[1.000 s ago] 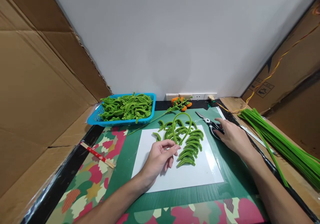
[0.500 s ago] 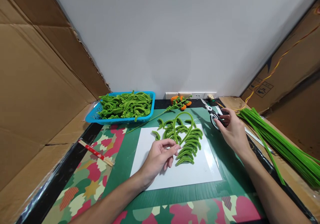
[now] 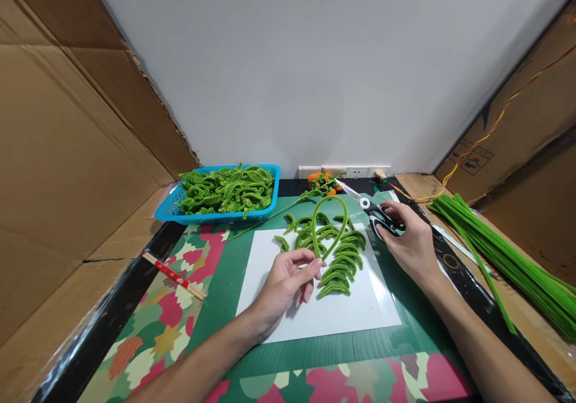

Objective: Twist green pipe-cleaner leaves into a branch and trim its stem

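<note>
My left hand (image 3: 288,283) rests on the white sheet (image 3: 360,307) and pinches both ends of a green pipe cleaner (image 3: 333,208) bent into a tall loop that stands up from my fingers. My right hand (image 3: 407,241) grips black-handled scissors (image 3: 375,214), whose blades point left toward the top of the loop. A pile of short curved green pieces (image 3: 339,259) lies on the white sheet just right of my left hand.
A blue basket (image 3: 180,211) full of green curls stands at the back left. Long green pipe cleaners (image 3: 504,253) lie at the right. An orange-flowered stem (image 3: 321,184) lies by the wall. Chopsticks in a red wrapper (image 3: 173,276) rest left. Cardboard walls flank both sides.
My right hand picked the scissors up off the mat and swung them left toward the loop. My left hand has kept hold of the looped pipe cleaner, almost still.
</note>
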`<state>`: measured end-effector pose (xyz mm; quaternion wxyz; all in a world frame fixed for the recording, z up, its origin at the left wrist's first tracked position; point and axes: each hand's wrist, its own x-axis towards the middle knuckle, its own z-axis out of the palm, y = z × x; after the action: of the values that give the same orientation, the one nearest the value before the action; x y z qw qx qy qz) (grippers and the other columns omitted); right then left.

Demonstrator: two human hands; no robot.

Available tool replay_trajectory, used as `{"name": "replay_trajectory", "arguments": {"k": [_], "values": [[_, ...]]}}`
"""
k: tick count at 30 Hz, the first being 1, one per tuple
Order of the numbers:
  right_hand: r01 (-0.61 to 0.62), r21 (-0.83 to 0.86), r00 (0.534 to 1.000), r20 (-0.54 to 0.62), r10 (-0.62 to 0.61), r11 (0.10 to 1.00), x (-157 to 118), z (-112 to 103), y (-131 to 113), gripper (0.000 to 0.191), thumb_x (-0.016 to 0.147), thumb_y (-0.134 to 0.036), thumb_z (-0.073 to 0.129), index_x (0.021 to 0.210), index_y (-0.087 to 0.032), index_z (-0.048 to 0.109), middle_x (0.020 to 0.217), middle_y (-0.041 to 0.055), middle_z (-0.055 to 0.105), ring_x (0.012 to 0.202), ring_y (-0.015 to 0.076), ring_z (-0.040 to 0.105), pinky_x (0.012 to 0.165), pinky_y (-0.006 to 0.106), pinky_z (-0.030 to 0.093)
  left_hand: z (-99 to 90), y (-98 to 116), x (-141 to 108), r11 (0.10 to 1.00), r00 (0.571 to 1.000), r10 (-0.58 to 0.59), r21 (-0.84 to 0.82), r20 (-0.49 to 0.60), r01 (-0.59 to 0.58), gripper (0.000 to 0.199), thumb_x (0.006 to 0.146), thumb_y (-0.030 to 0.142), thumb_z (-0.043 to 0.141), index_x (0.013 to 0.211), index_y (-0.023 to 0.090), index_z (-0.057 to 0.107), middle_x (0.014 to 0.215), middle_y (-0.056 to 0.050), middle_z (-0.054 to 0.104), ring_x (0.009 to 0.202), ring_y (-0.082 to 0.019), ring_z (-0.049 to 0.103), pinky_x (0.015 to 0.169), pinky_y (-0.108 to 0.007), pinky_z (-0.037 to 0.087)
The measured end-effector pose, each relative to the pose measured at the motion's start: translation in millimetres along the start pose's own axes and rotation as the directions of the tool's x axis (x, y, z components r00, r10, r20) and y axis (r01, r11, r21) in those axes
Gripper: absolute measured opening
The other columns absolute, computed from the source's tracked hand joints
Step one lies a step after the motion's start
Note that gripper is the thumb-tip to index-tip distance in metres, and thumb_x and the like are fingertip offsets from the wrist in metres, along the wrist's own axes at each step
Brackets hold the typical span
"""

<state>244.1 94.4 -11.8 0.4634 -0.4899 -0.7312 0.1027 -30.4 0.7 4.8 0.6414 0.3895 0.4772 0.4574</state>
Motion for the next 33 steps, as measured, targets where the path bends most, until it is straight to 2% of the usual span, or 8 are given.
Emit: {"name": "replay_trajectory", "arguments": {"k": [3,6,10,16,24,28,33], "values": [[0.013,-0.037,1.0,0.024,-0.012,0.999,-1,0,-7,0.048,0.092,-0.033,0.069,0.138,-0.022,0.063,0.11,0.008,0.072,0.1,0.0258,0.068,0.094,0.04,0.056,1.4,3,-2,0.999,1.0,-0.012,-0.042,0.01,0.012,0.048,0.078,0.053,0.091,0.085,0.015,0.062,0.075,0.002,0.066,0.04,-0.002,0.049,0.036,-0.012,0.029],[-0.016,-0.087,0.997,0.077,0.023,0.996,0,-1,-14,0.055,0.093,-0.04,0.071,0.144,-0.023,0.06,0.1,0.0059,0.07,0.093,0.0261,0.065,0.087,0.038,0.054,2.7,5,-4,0.998,0.999,-0.029,-0.061,0.021,0.031,0.049,0.078,0.053,0.092,0.083,0.015,0.061,0.074,0.002,0.065,0.041,-0.002,0.049,0.037,-0.013,0.028],[0.036,-0.097,0.994,0.106,-0.026,0.995,1,-2,-17,0.051,0.095,-0.044,0.072,0.14,-0.023,0.063,0.096,0.0056,0.067,0.092,0.0268,0.062,0.087,0.039,0.051,3.1,7,-3,0.993,0.999,-0.034,-0.108,0.034,0.037,0.048,0.078,0.051,0.093,0.084,0.015,0.062,0.075,0.002,0.065,0.04,-0.001,0.047,0.038,-0.014,0.025],[0.107,-0.056,0.985,0.141,-0.099,0.993,0,0,-18,0.048,0.093,-0.041,0.073,0.136,-0.021,0.064,0.097,0.0062,0.067,0.095,0.028,0.061,0.089,0.041,0.05,0.4,5,-3,0.99,0.998,-0.036,-0.137,0.049,0.042,0.044,0.081,0.048,0.092,0.085,0.015,0.062,0.077,0.002,0.065,0.041,-0.001,0.046,0.039,-0.016,0.022],[0.037,0.032,0.986,0.162,-0.042,0.999,-2,5,-24,0.049,0.092,-0.044,0.075,0.135,-0.021,0.065,0.097,0.0062,0.067,0.094,0.0277,0.063,0.089,0.043,0.053,-0.5,2,-4,0.984,0.988,-0.101,-0.133,0.12,0.117,0.043,0.081,0.048,0.091,0.087,0.016,0.063,0.073,0.002,0.064,0.042,-0.003,0.05,0.039,-0.015,0.026],[-0.007,0.052,0.986,0.168,-0.002,0.999,-3,5,-27,0.051,0.092,-0.047,0.075,0.135,-0.022,0.066,0.1,0.0078,0.069,0.093,0.0278,0.066,0.088,0.043,0.055,-0.9,1,-4,0.983,0.986,-0.114,-0.133,0.12,0.129,0.041,0.081,0.046,0.092,0.087,0.015,0.066,0.074,0.001,0.066,0.043,-0.003,0.051,0.038,-0.015,0.027],[0.018,0.059,0.975,0.219,-0.031,0.998,-3,5,-30,0.045,0.093,-0.042,0.072,0.132,-0.022,0.067,0.102,0.0075,0.072,0.091,0.026,0.067,0.085,0.04,0.056,-0.3,3,-2,0.977,0.991,-0.1,-0.179,0.091,0.115,0.041,0.079,0.044,0.093,0.082,0.015,0.064,0.074,0.001,0.066,0.041,-0.002,0.049,0.038,-0.015,0.026]]}}
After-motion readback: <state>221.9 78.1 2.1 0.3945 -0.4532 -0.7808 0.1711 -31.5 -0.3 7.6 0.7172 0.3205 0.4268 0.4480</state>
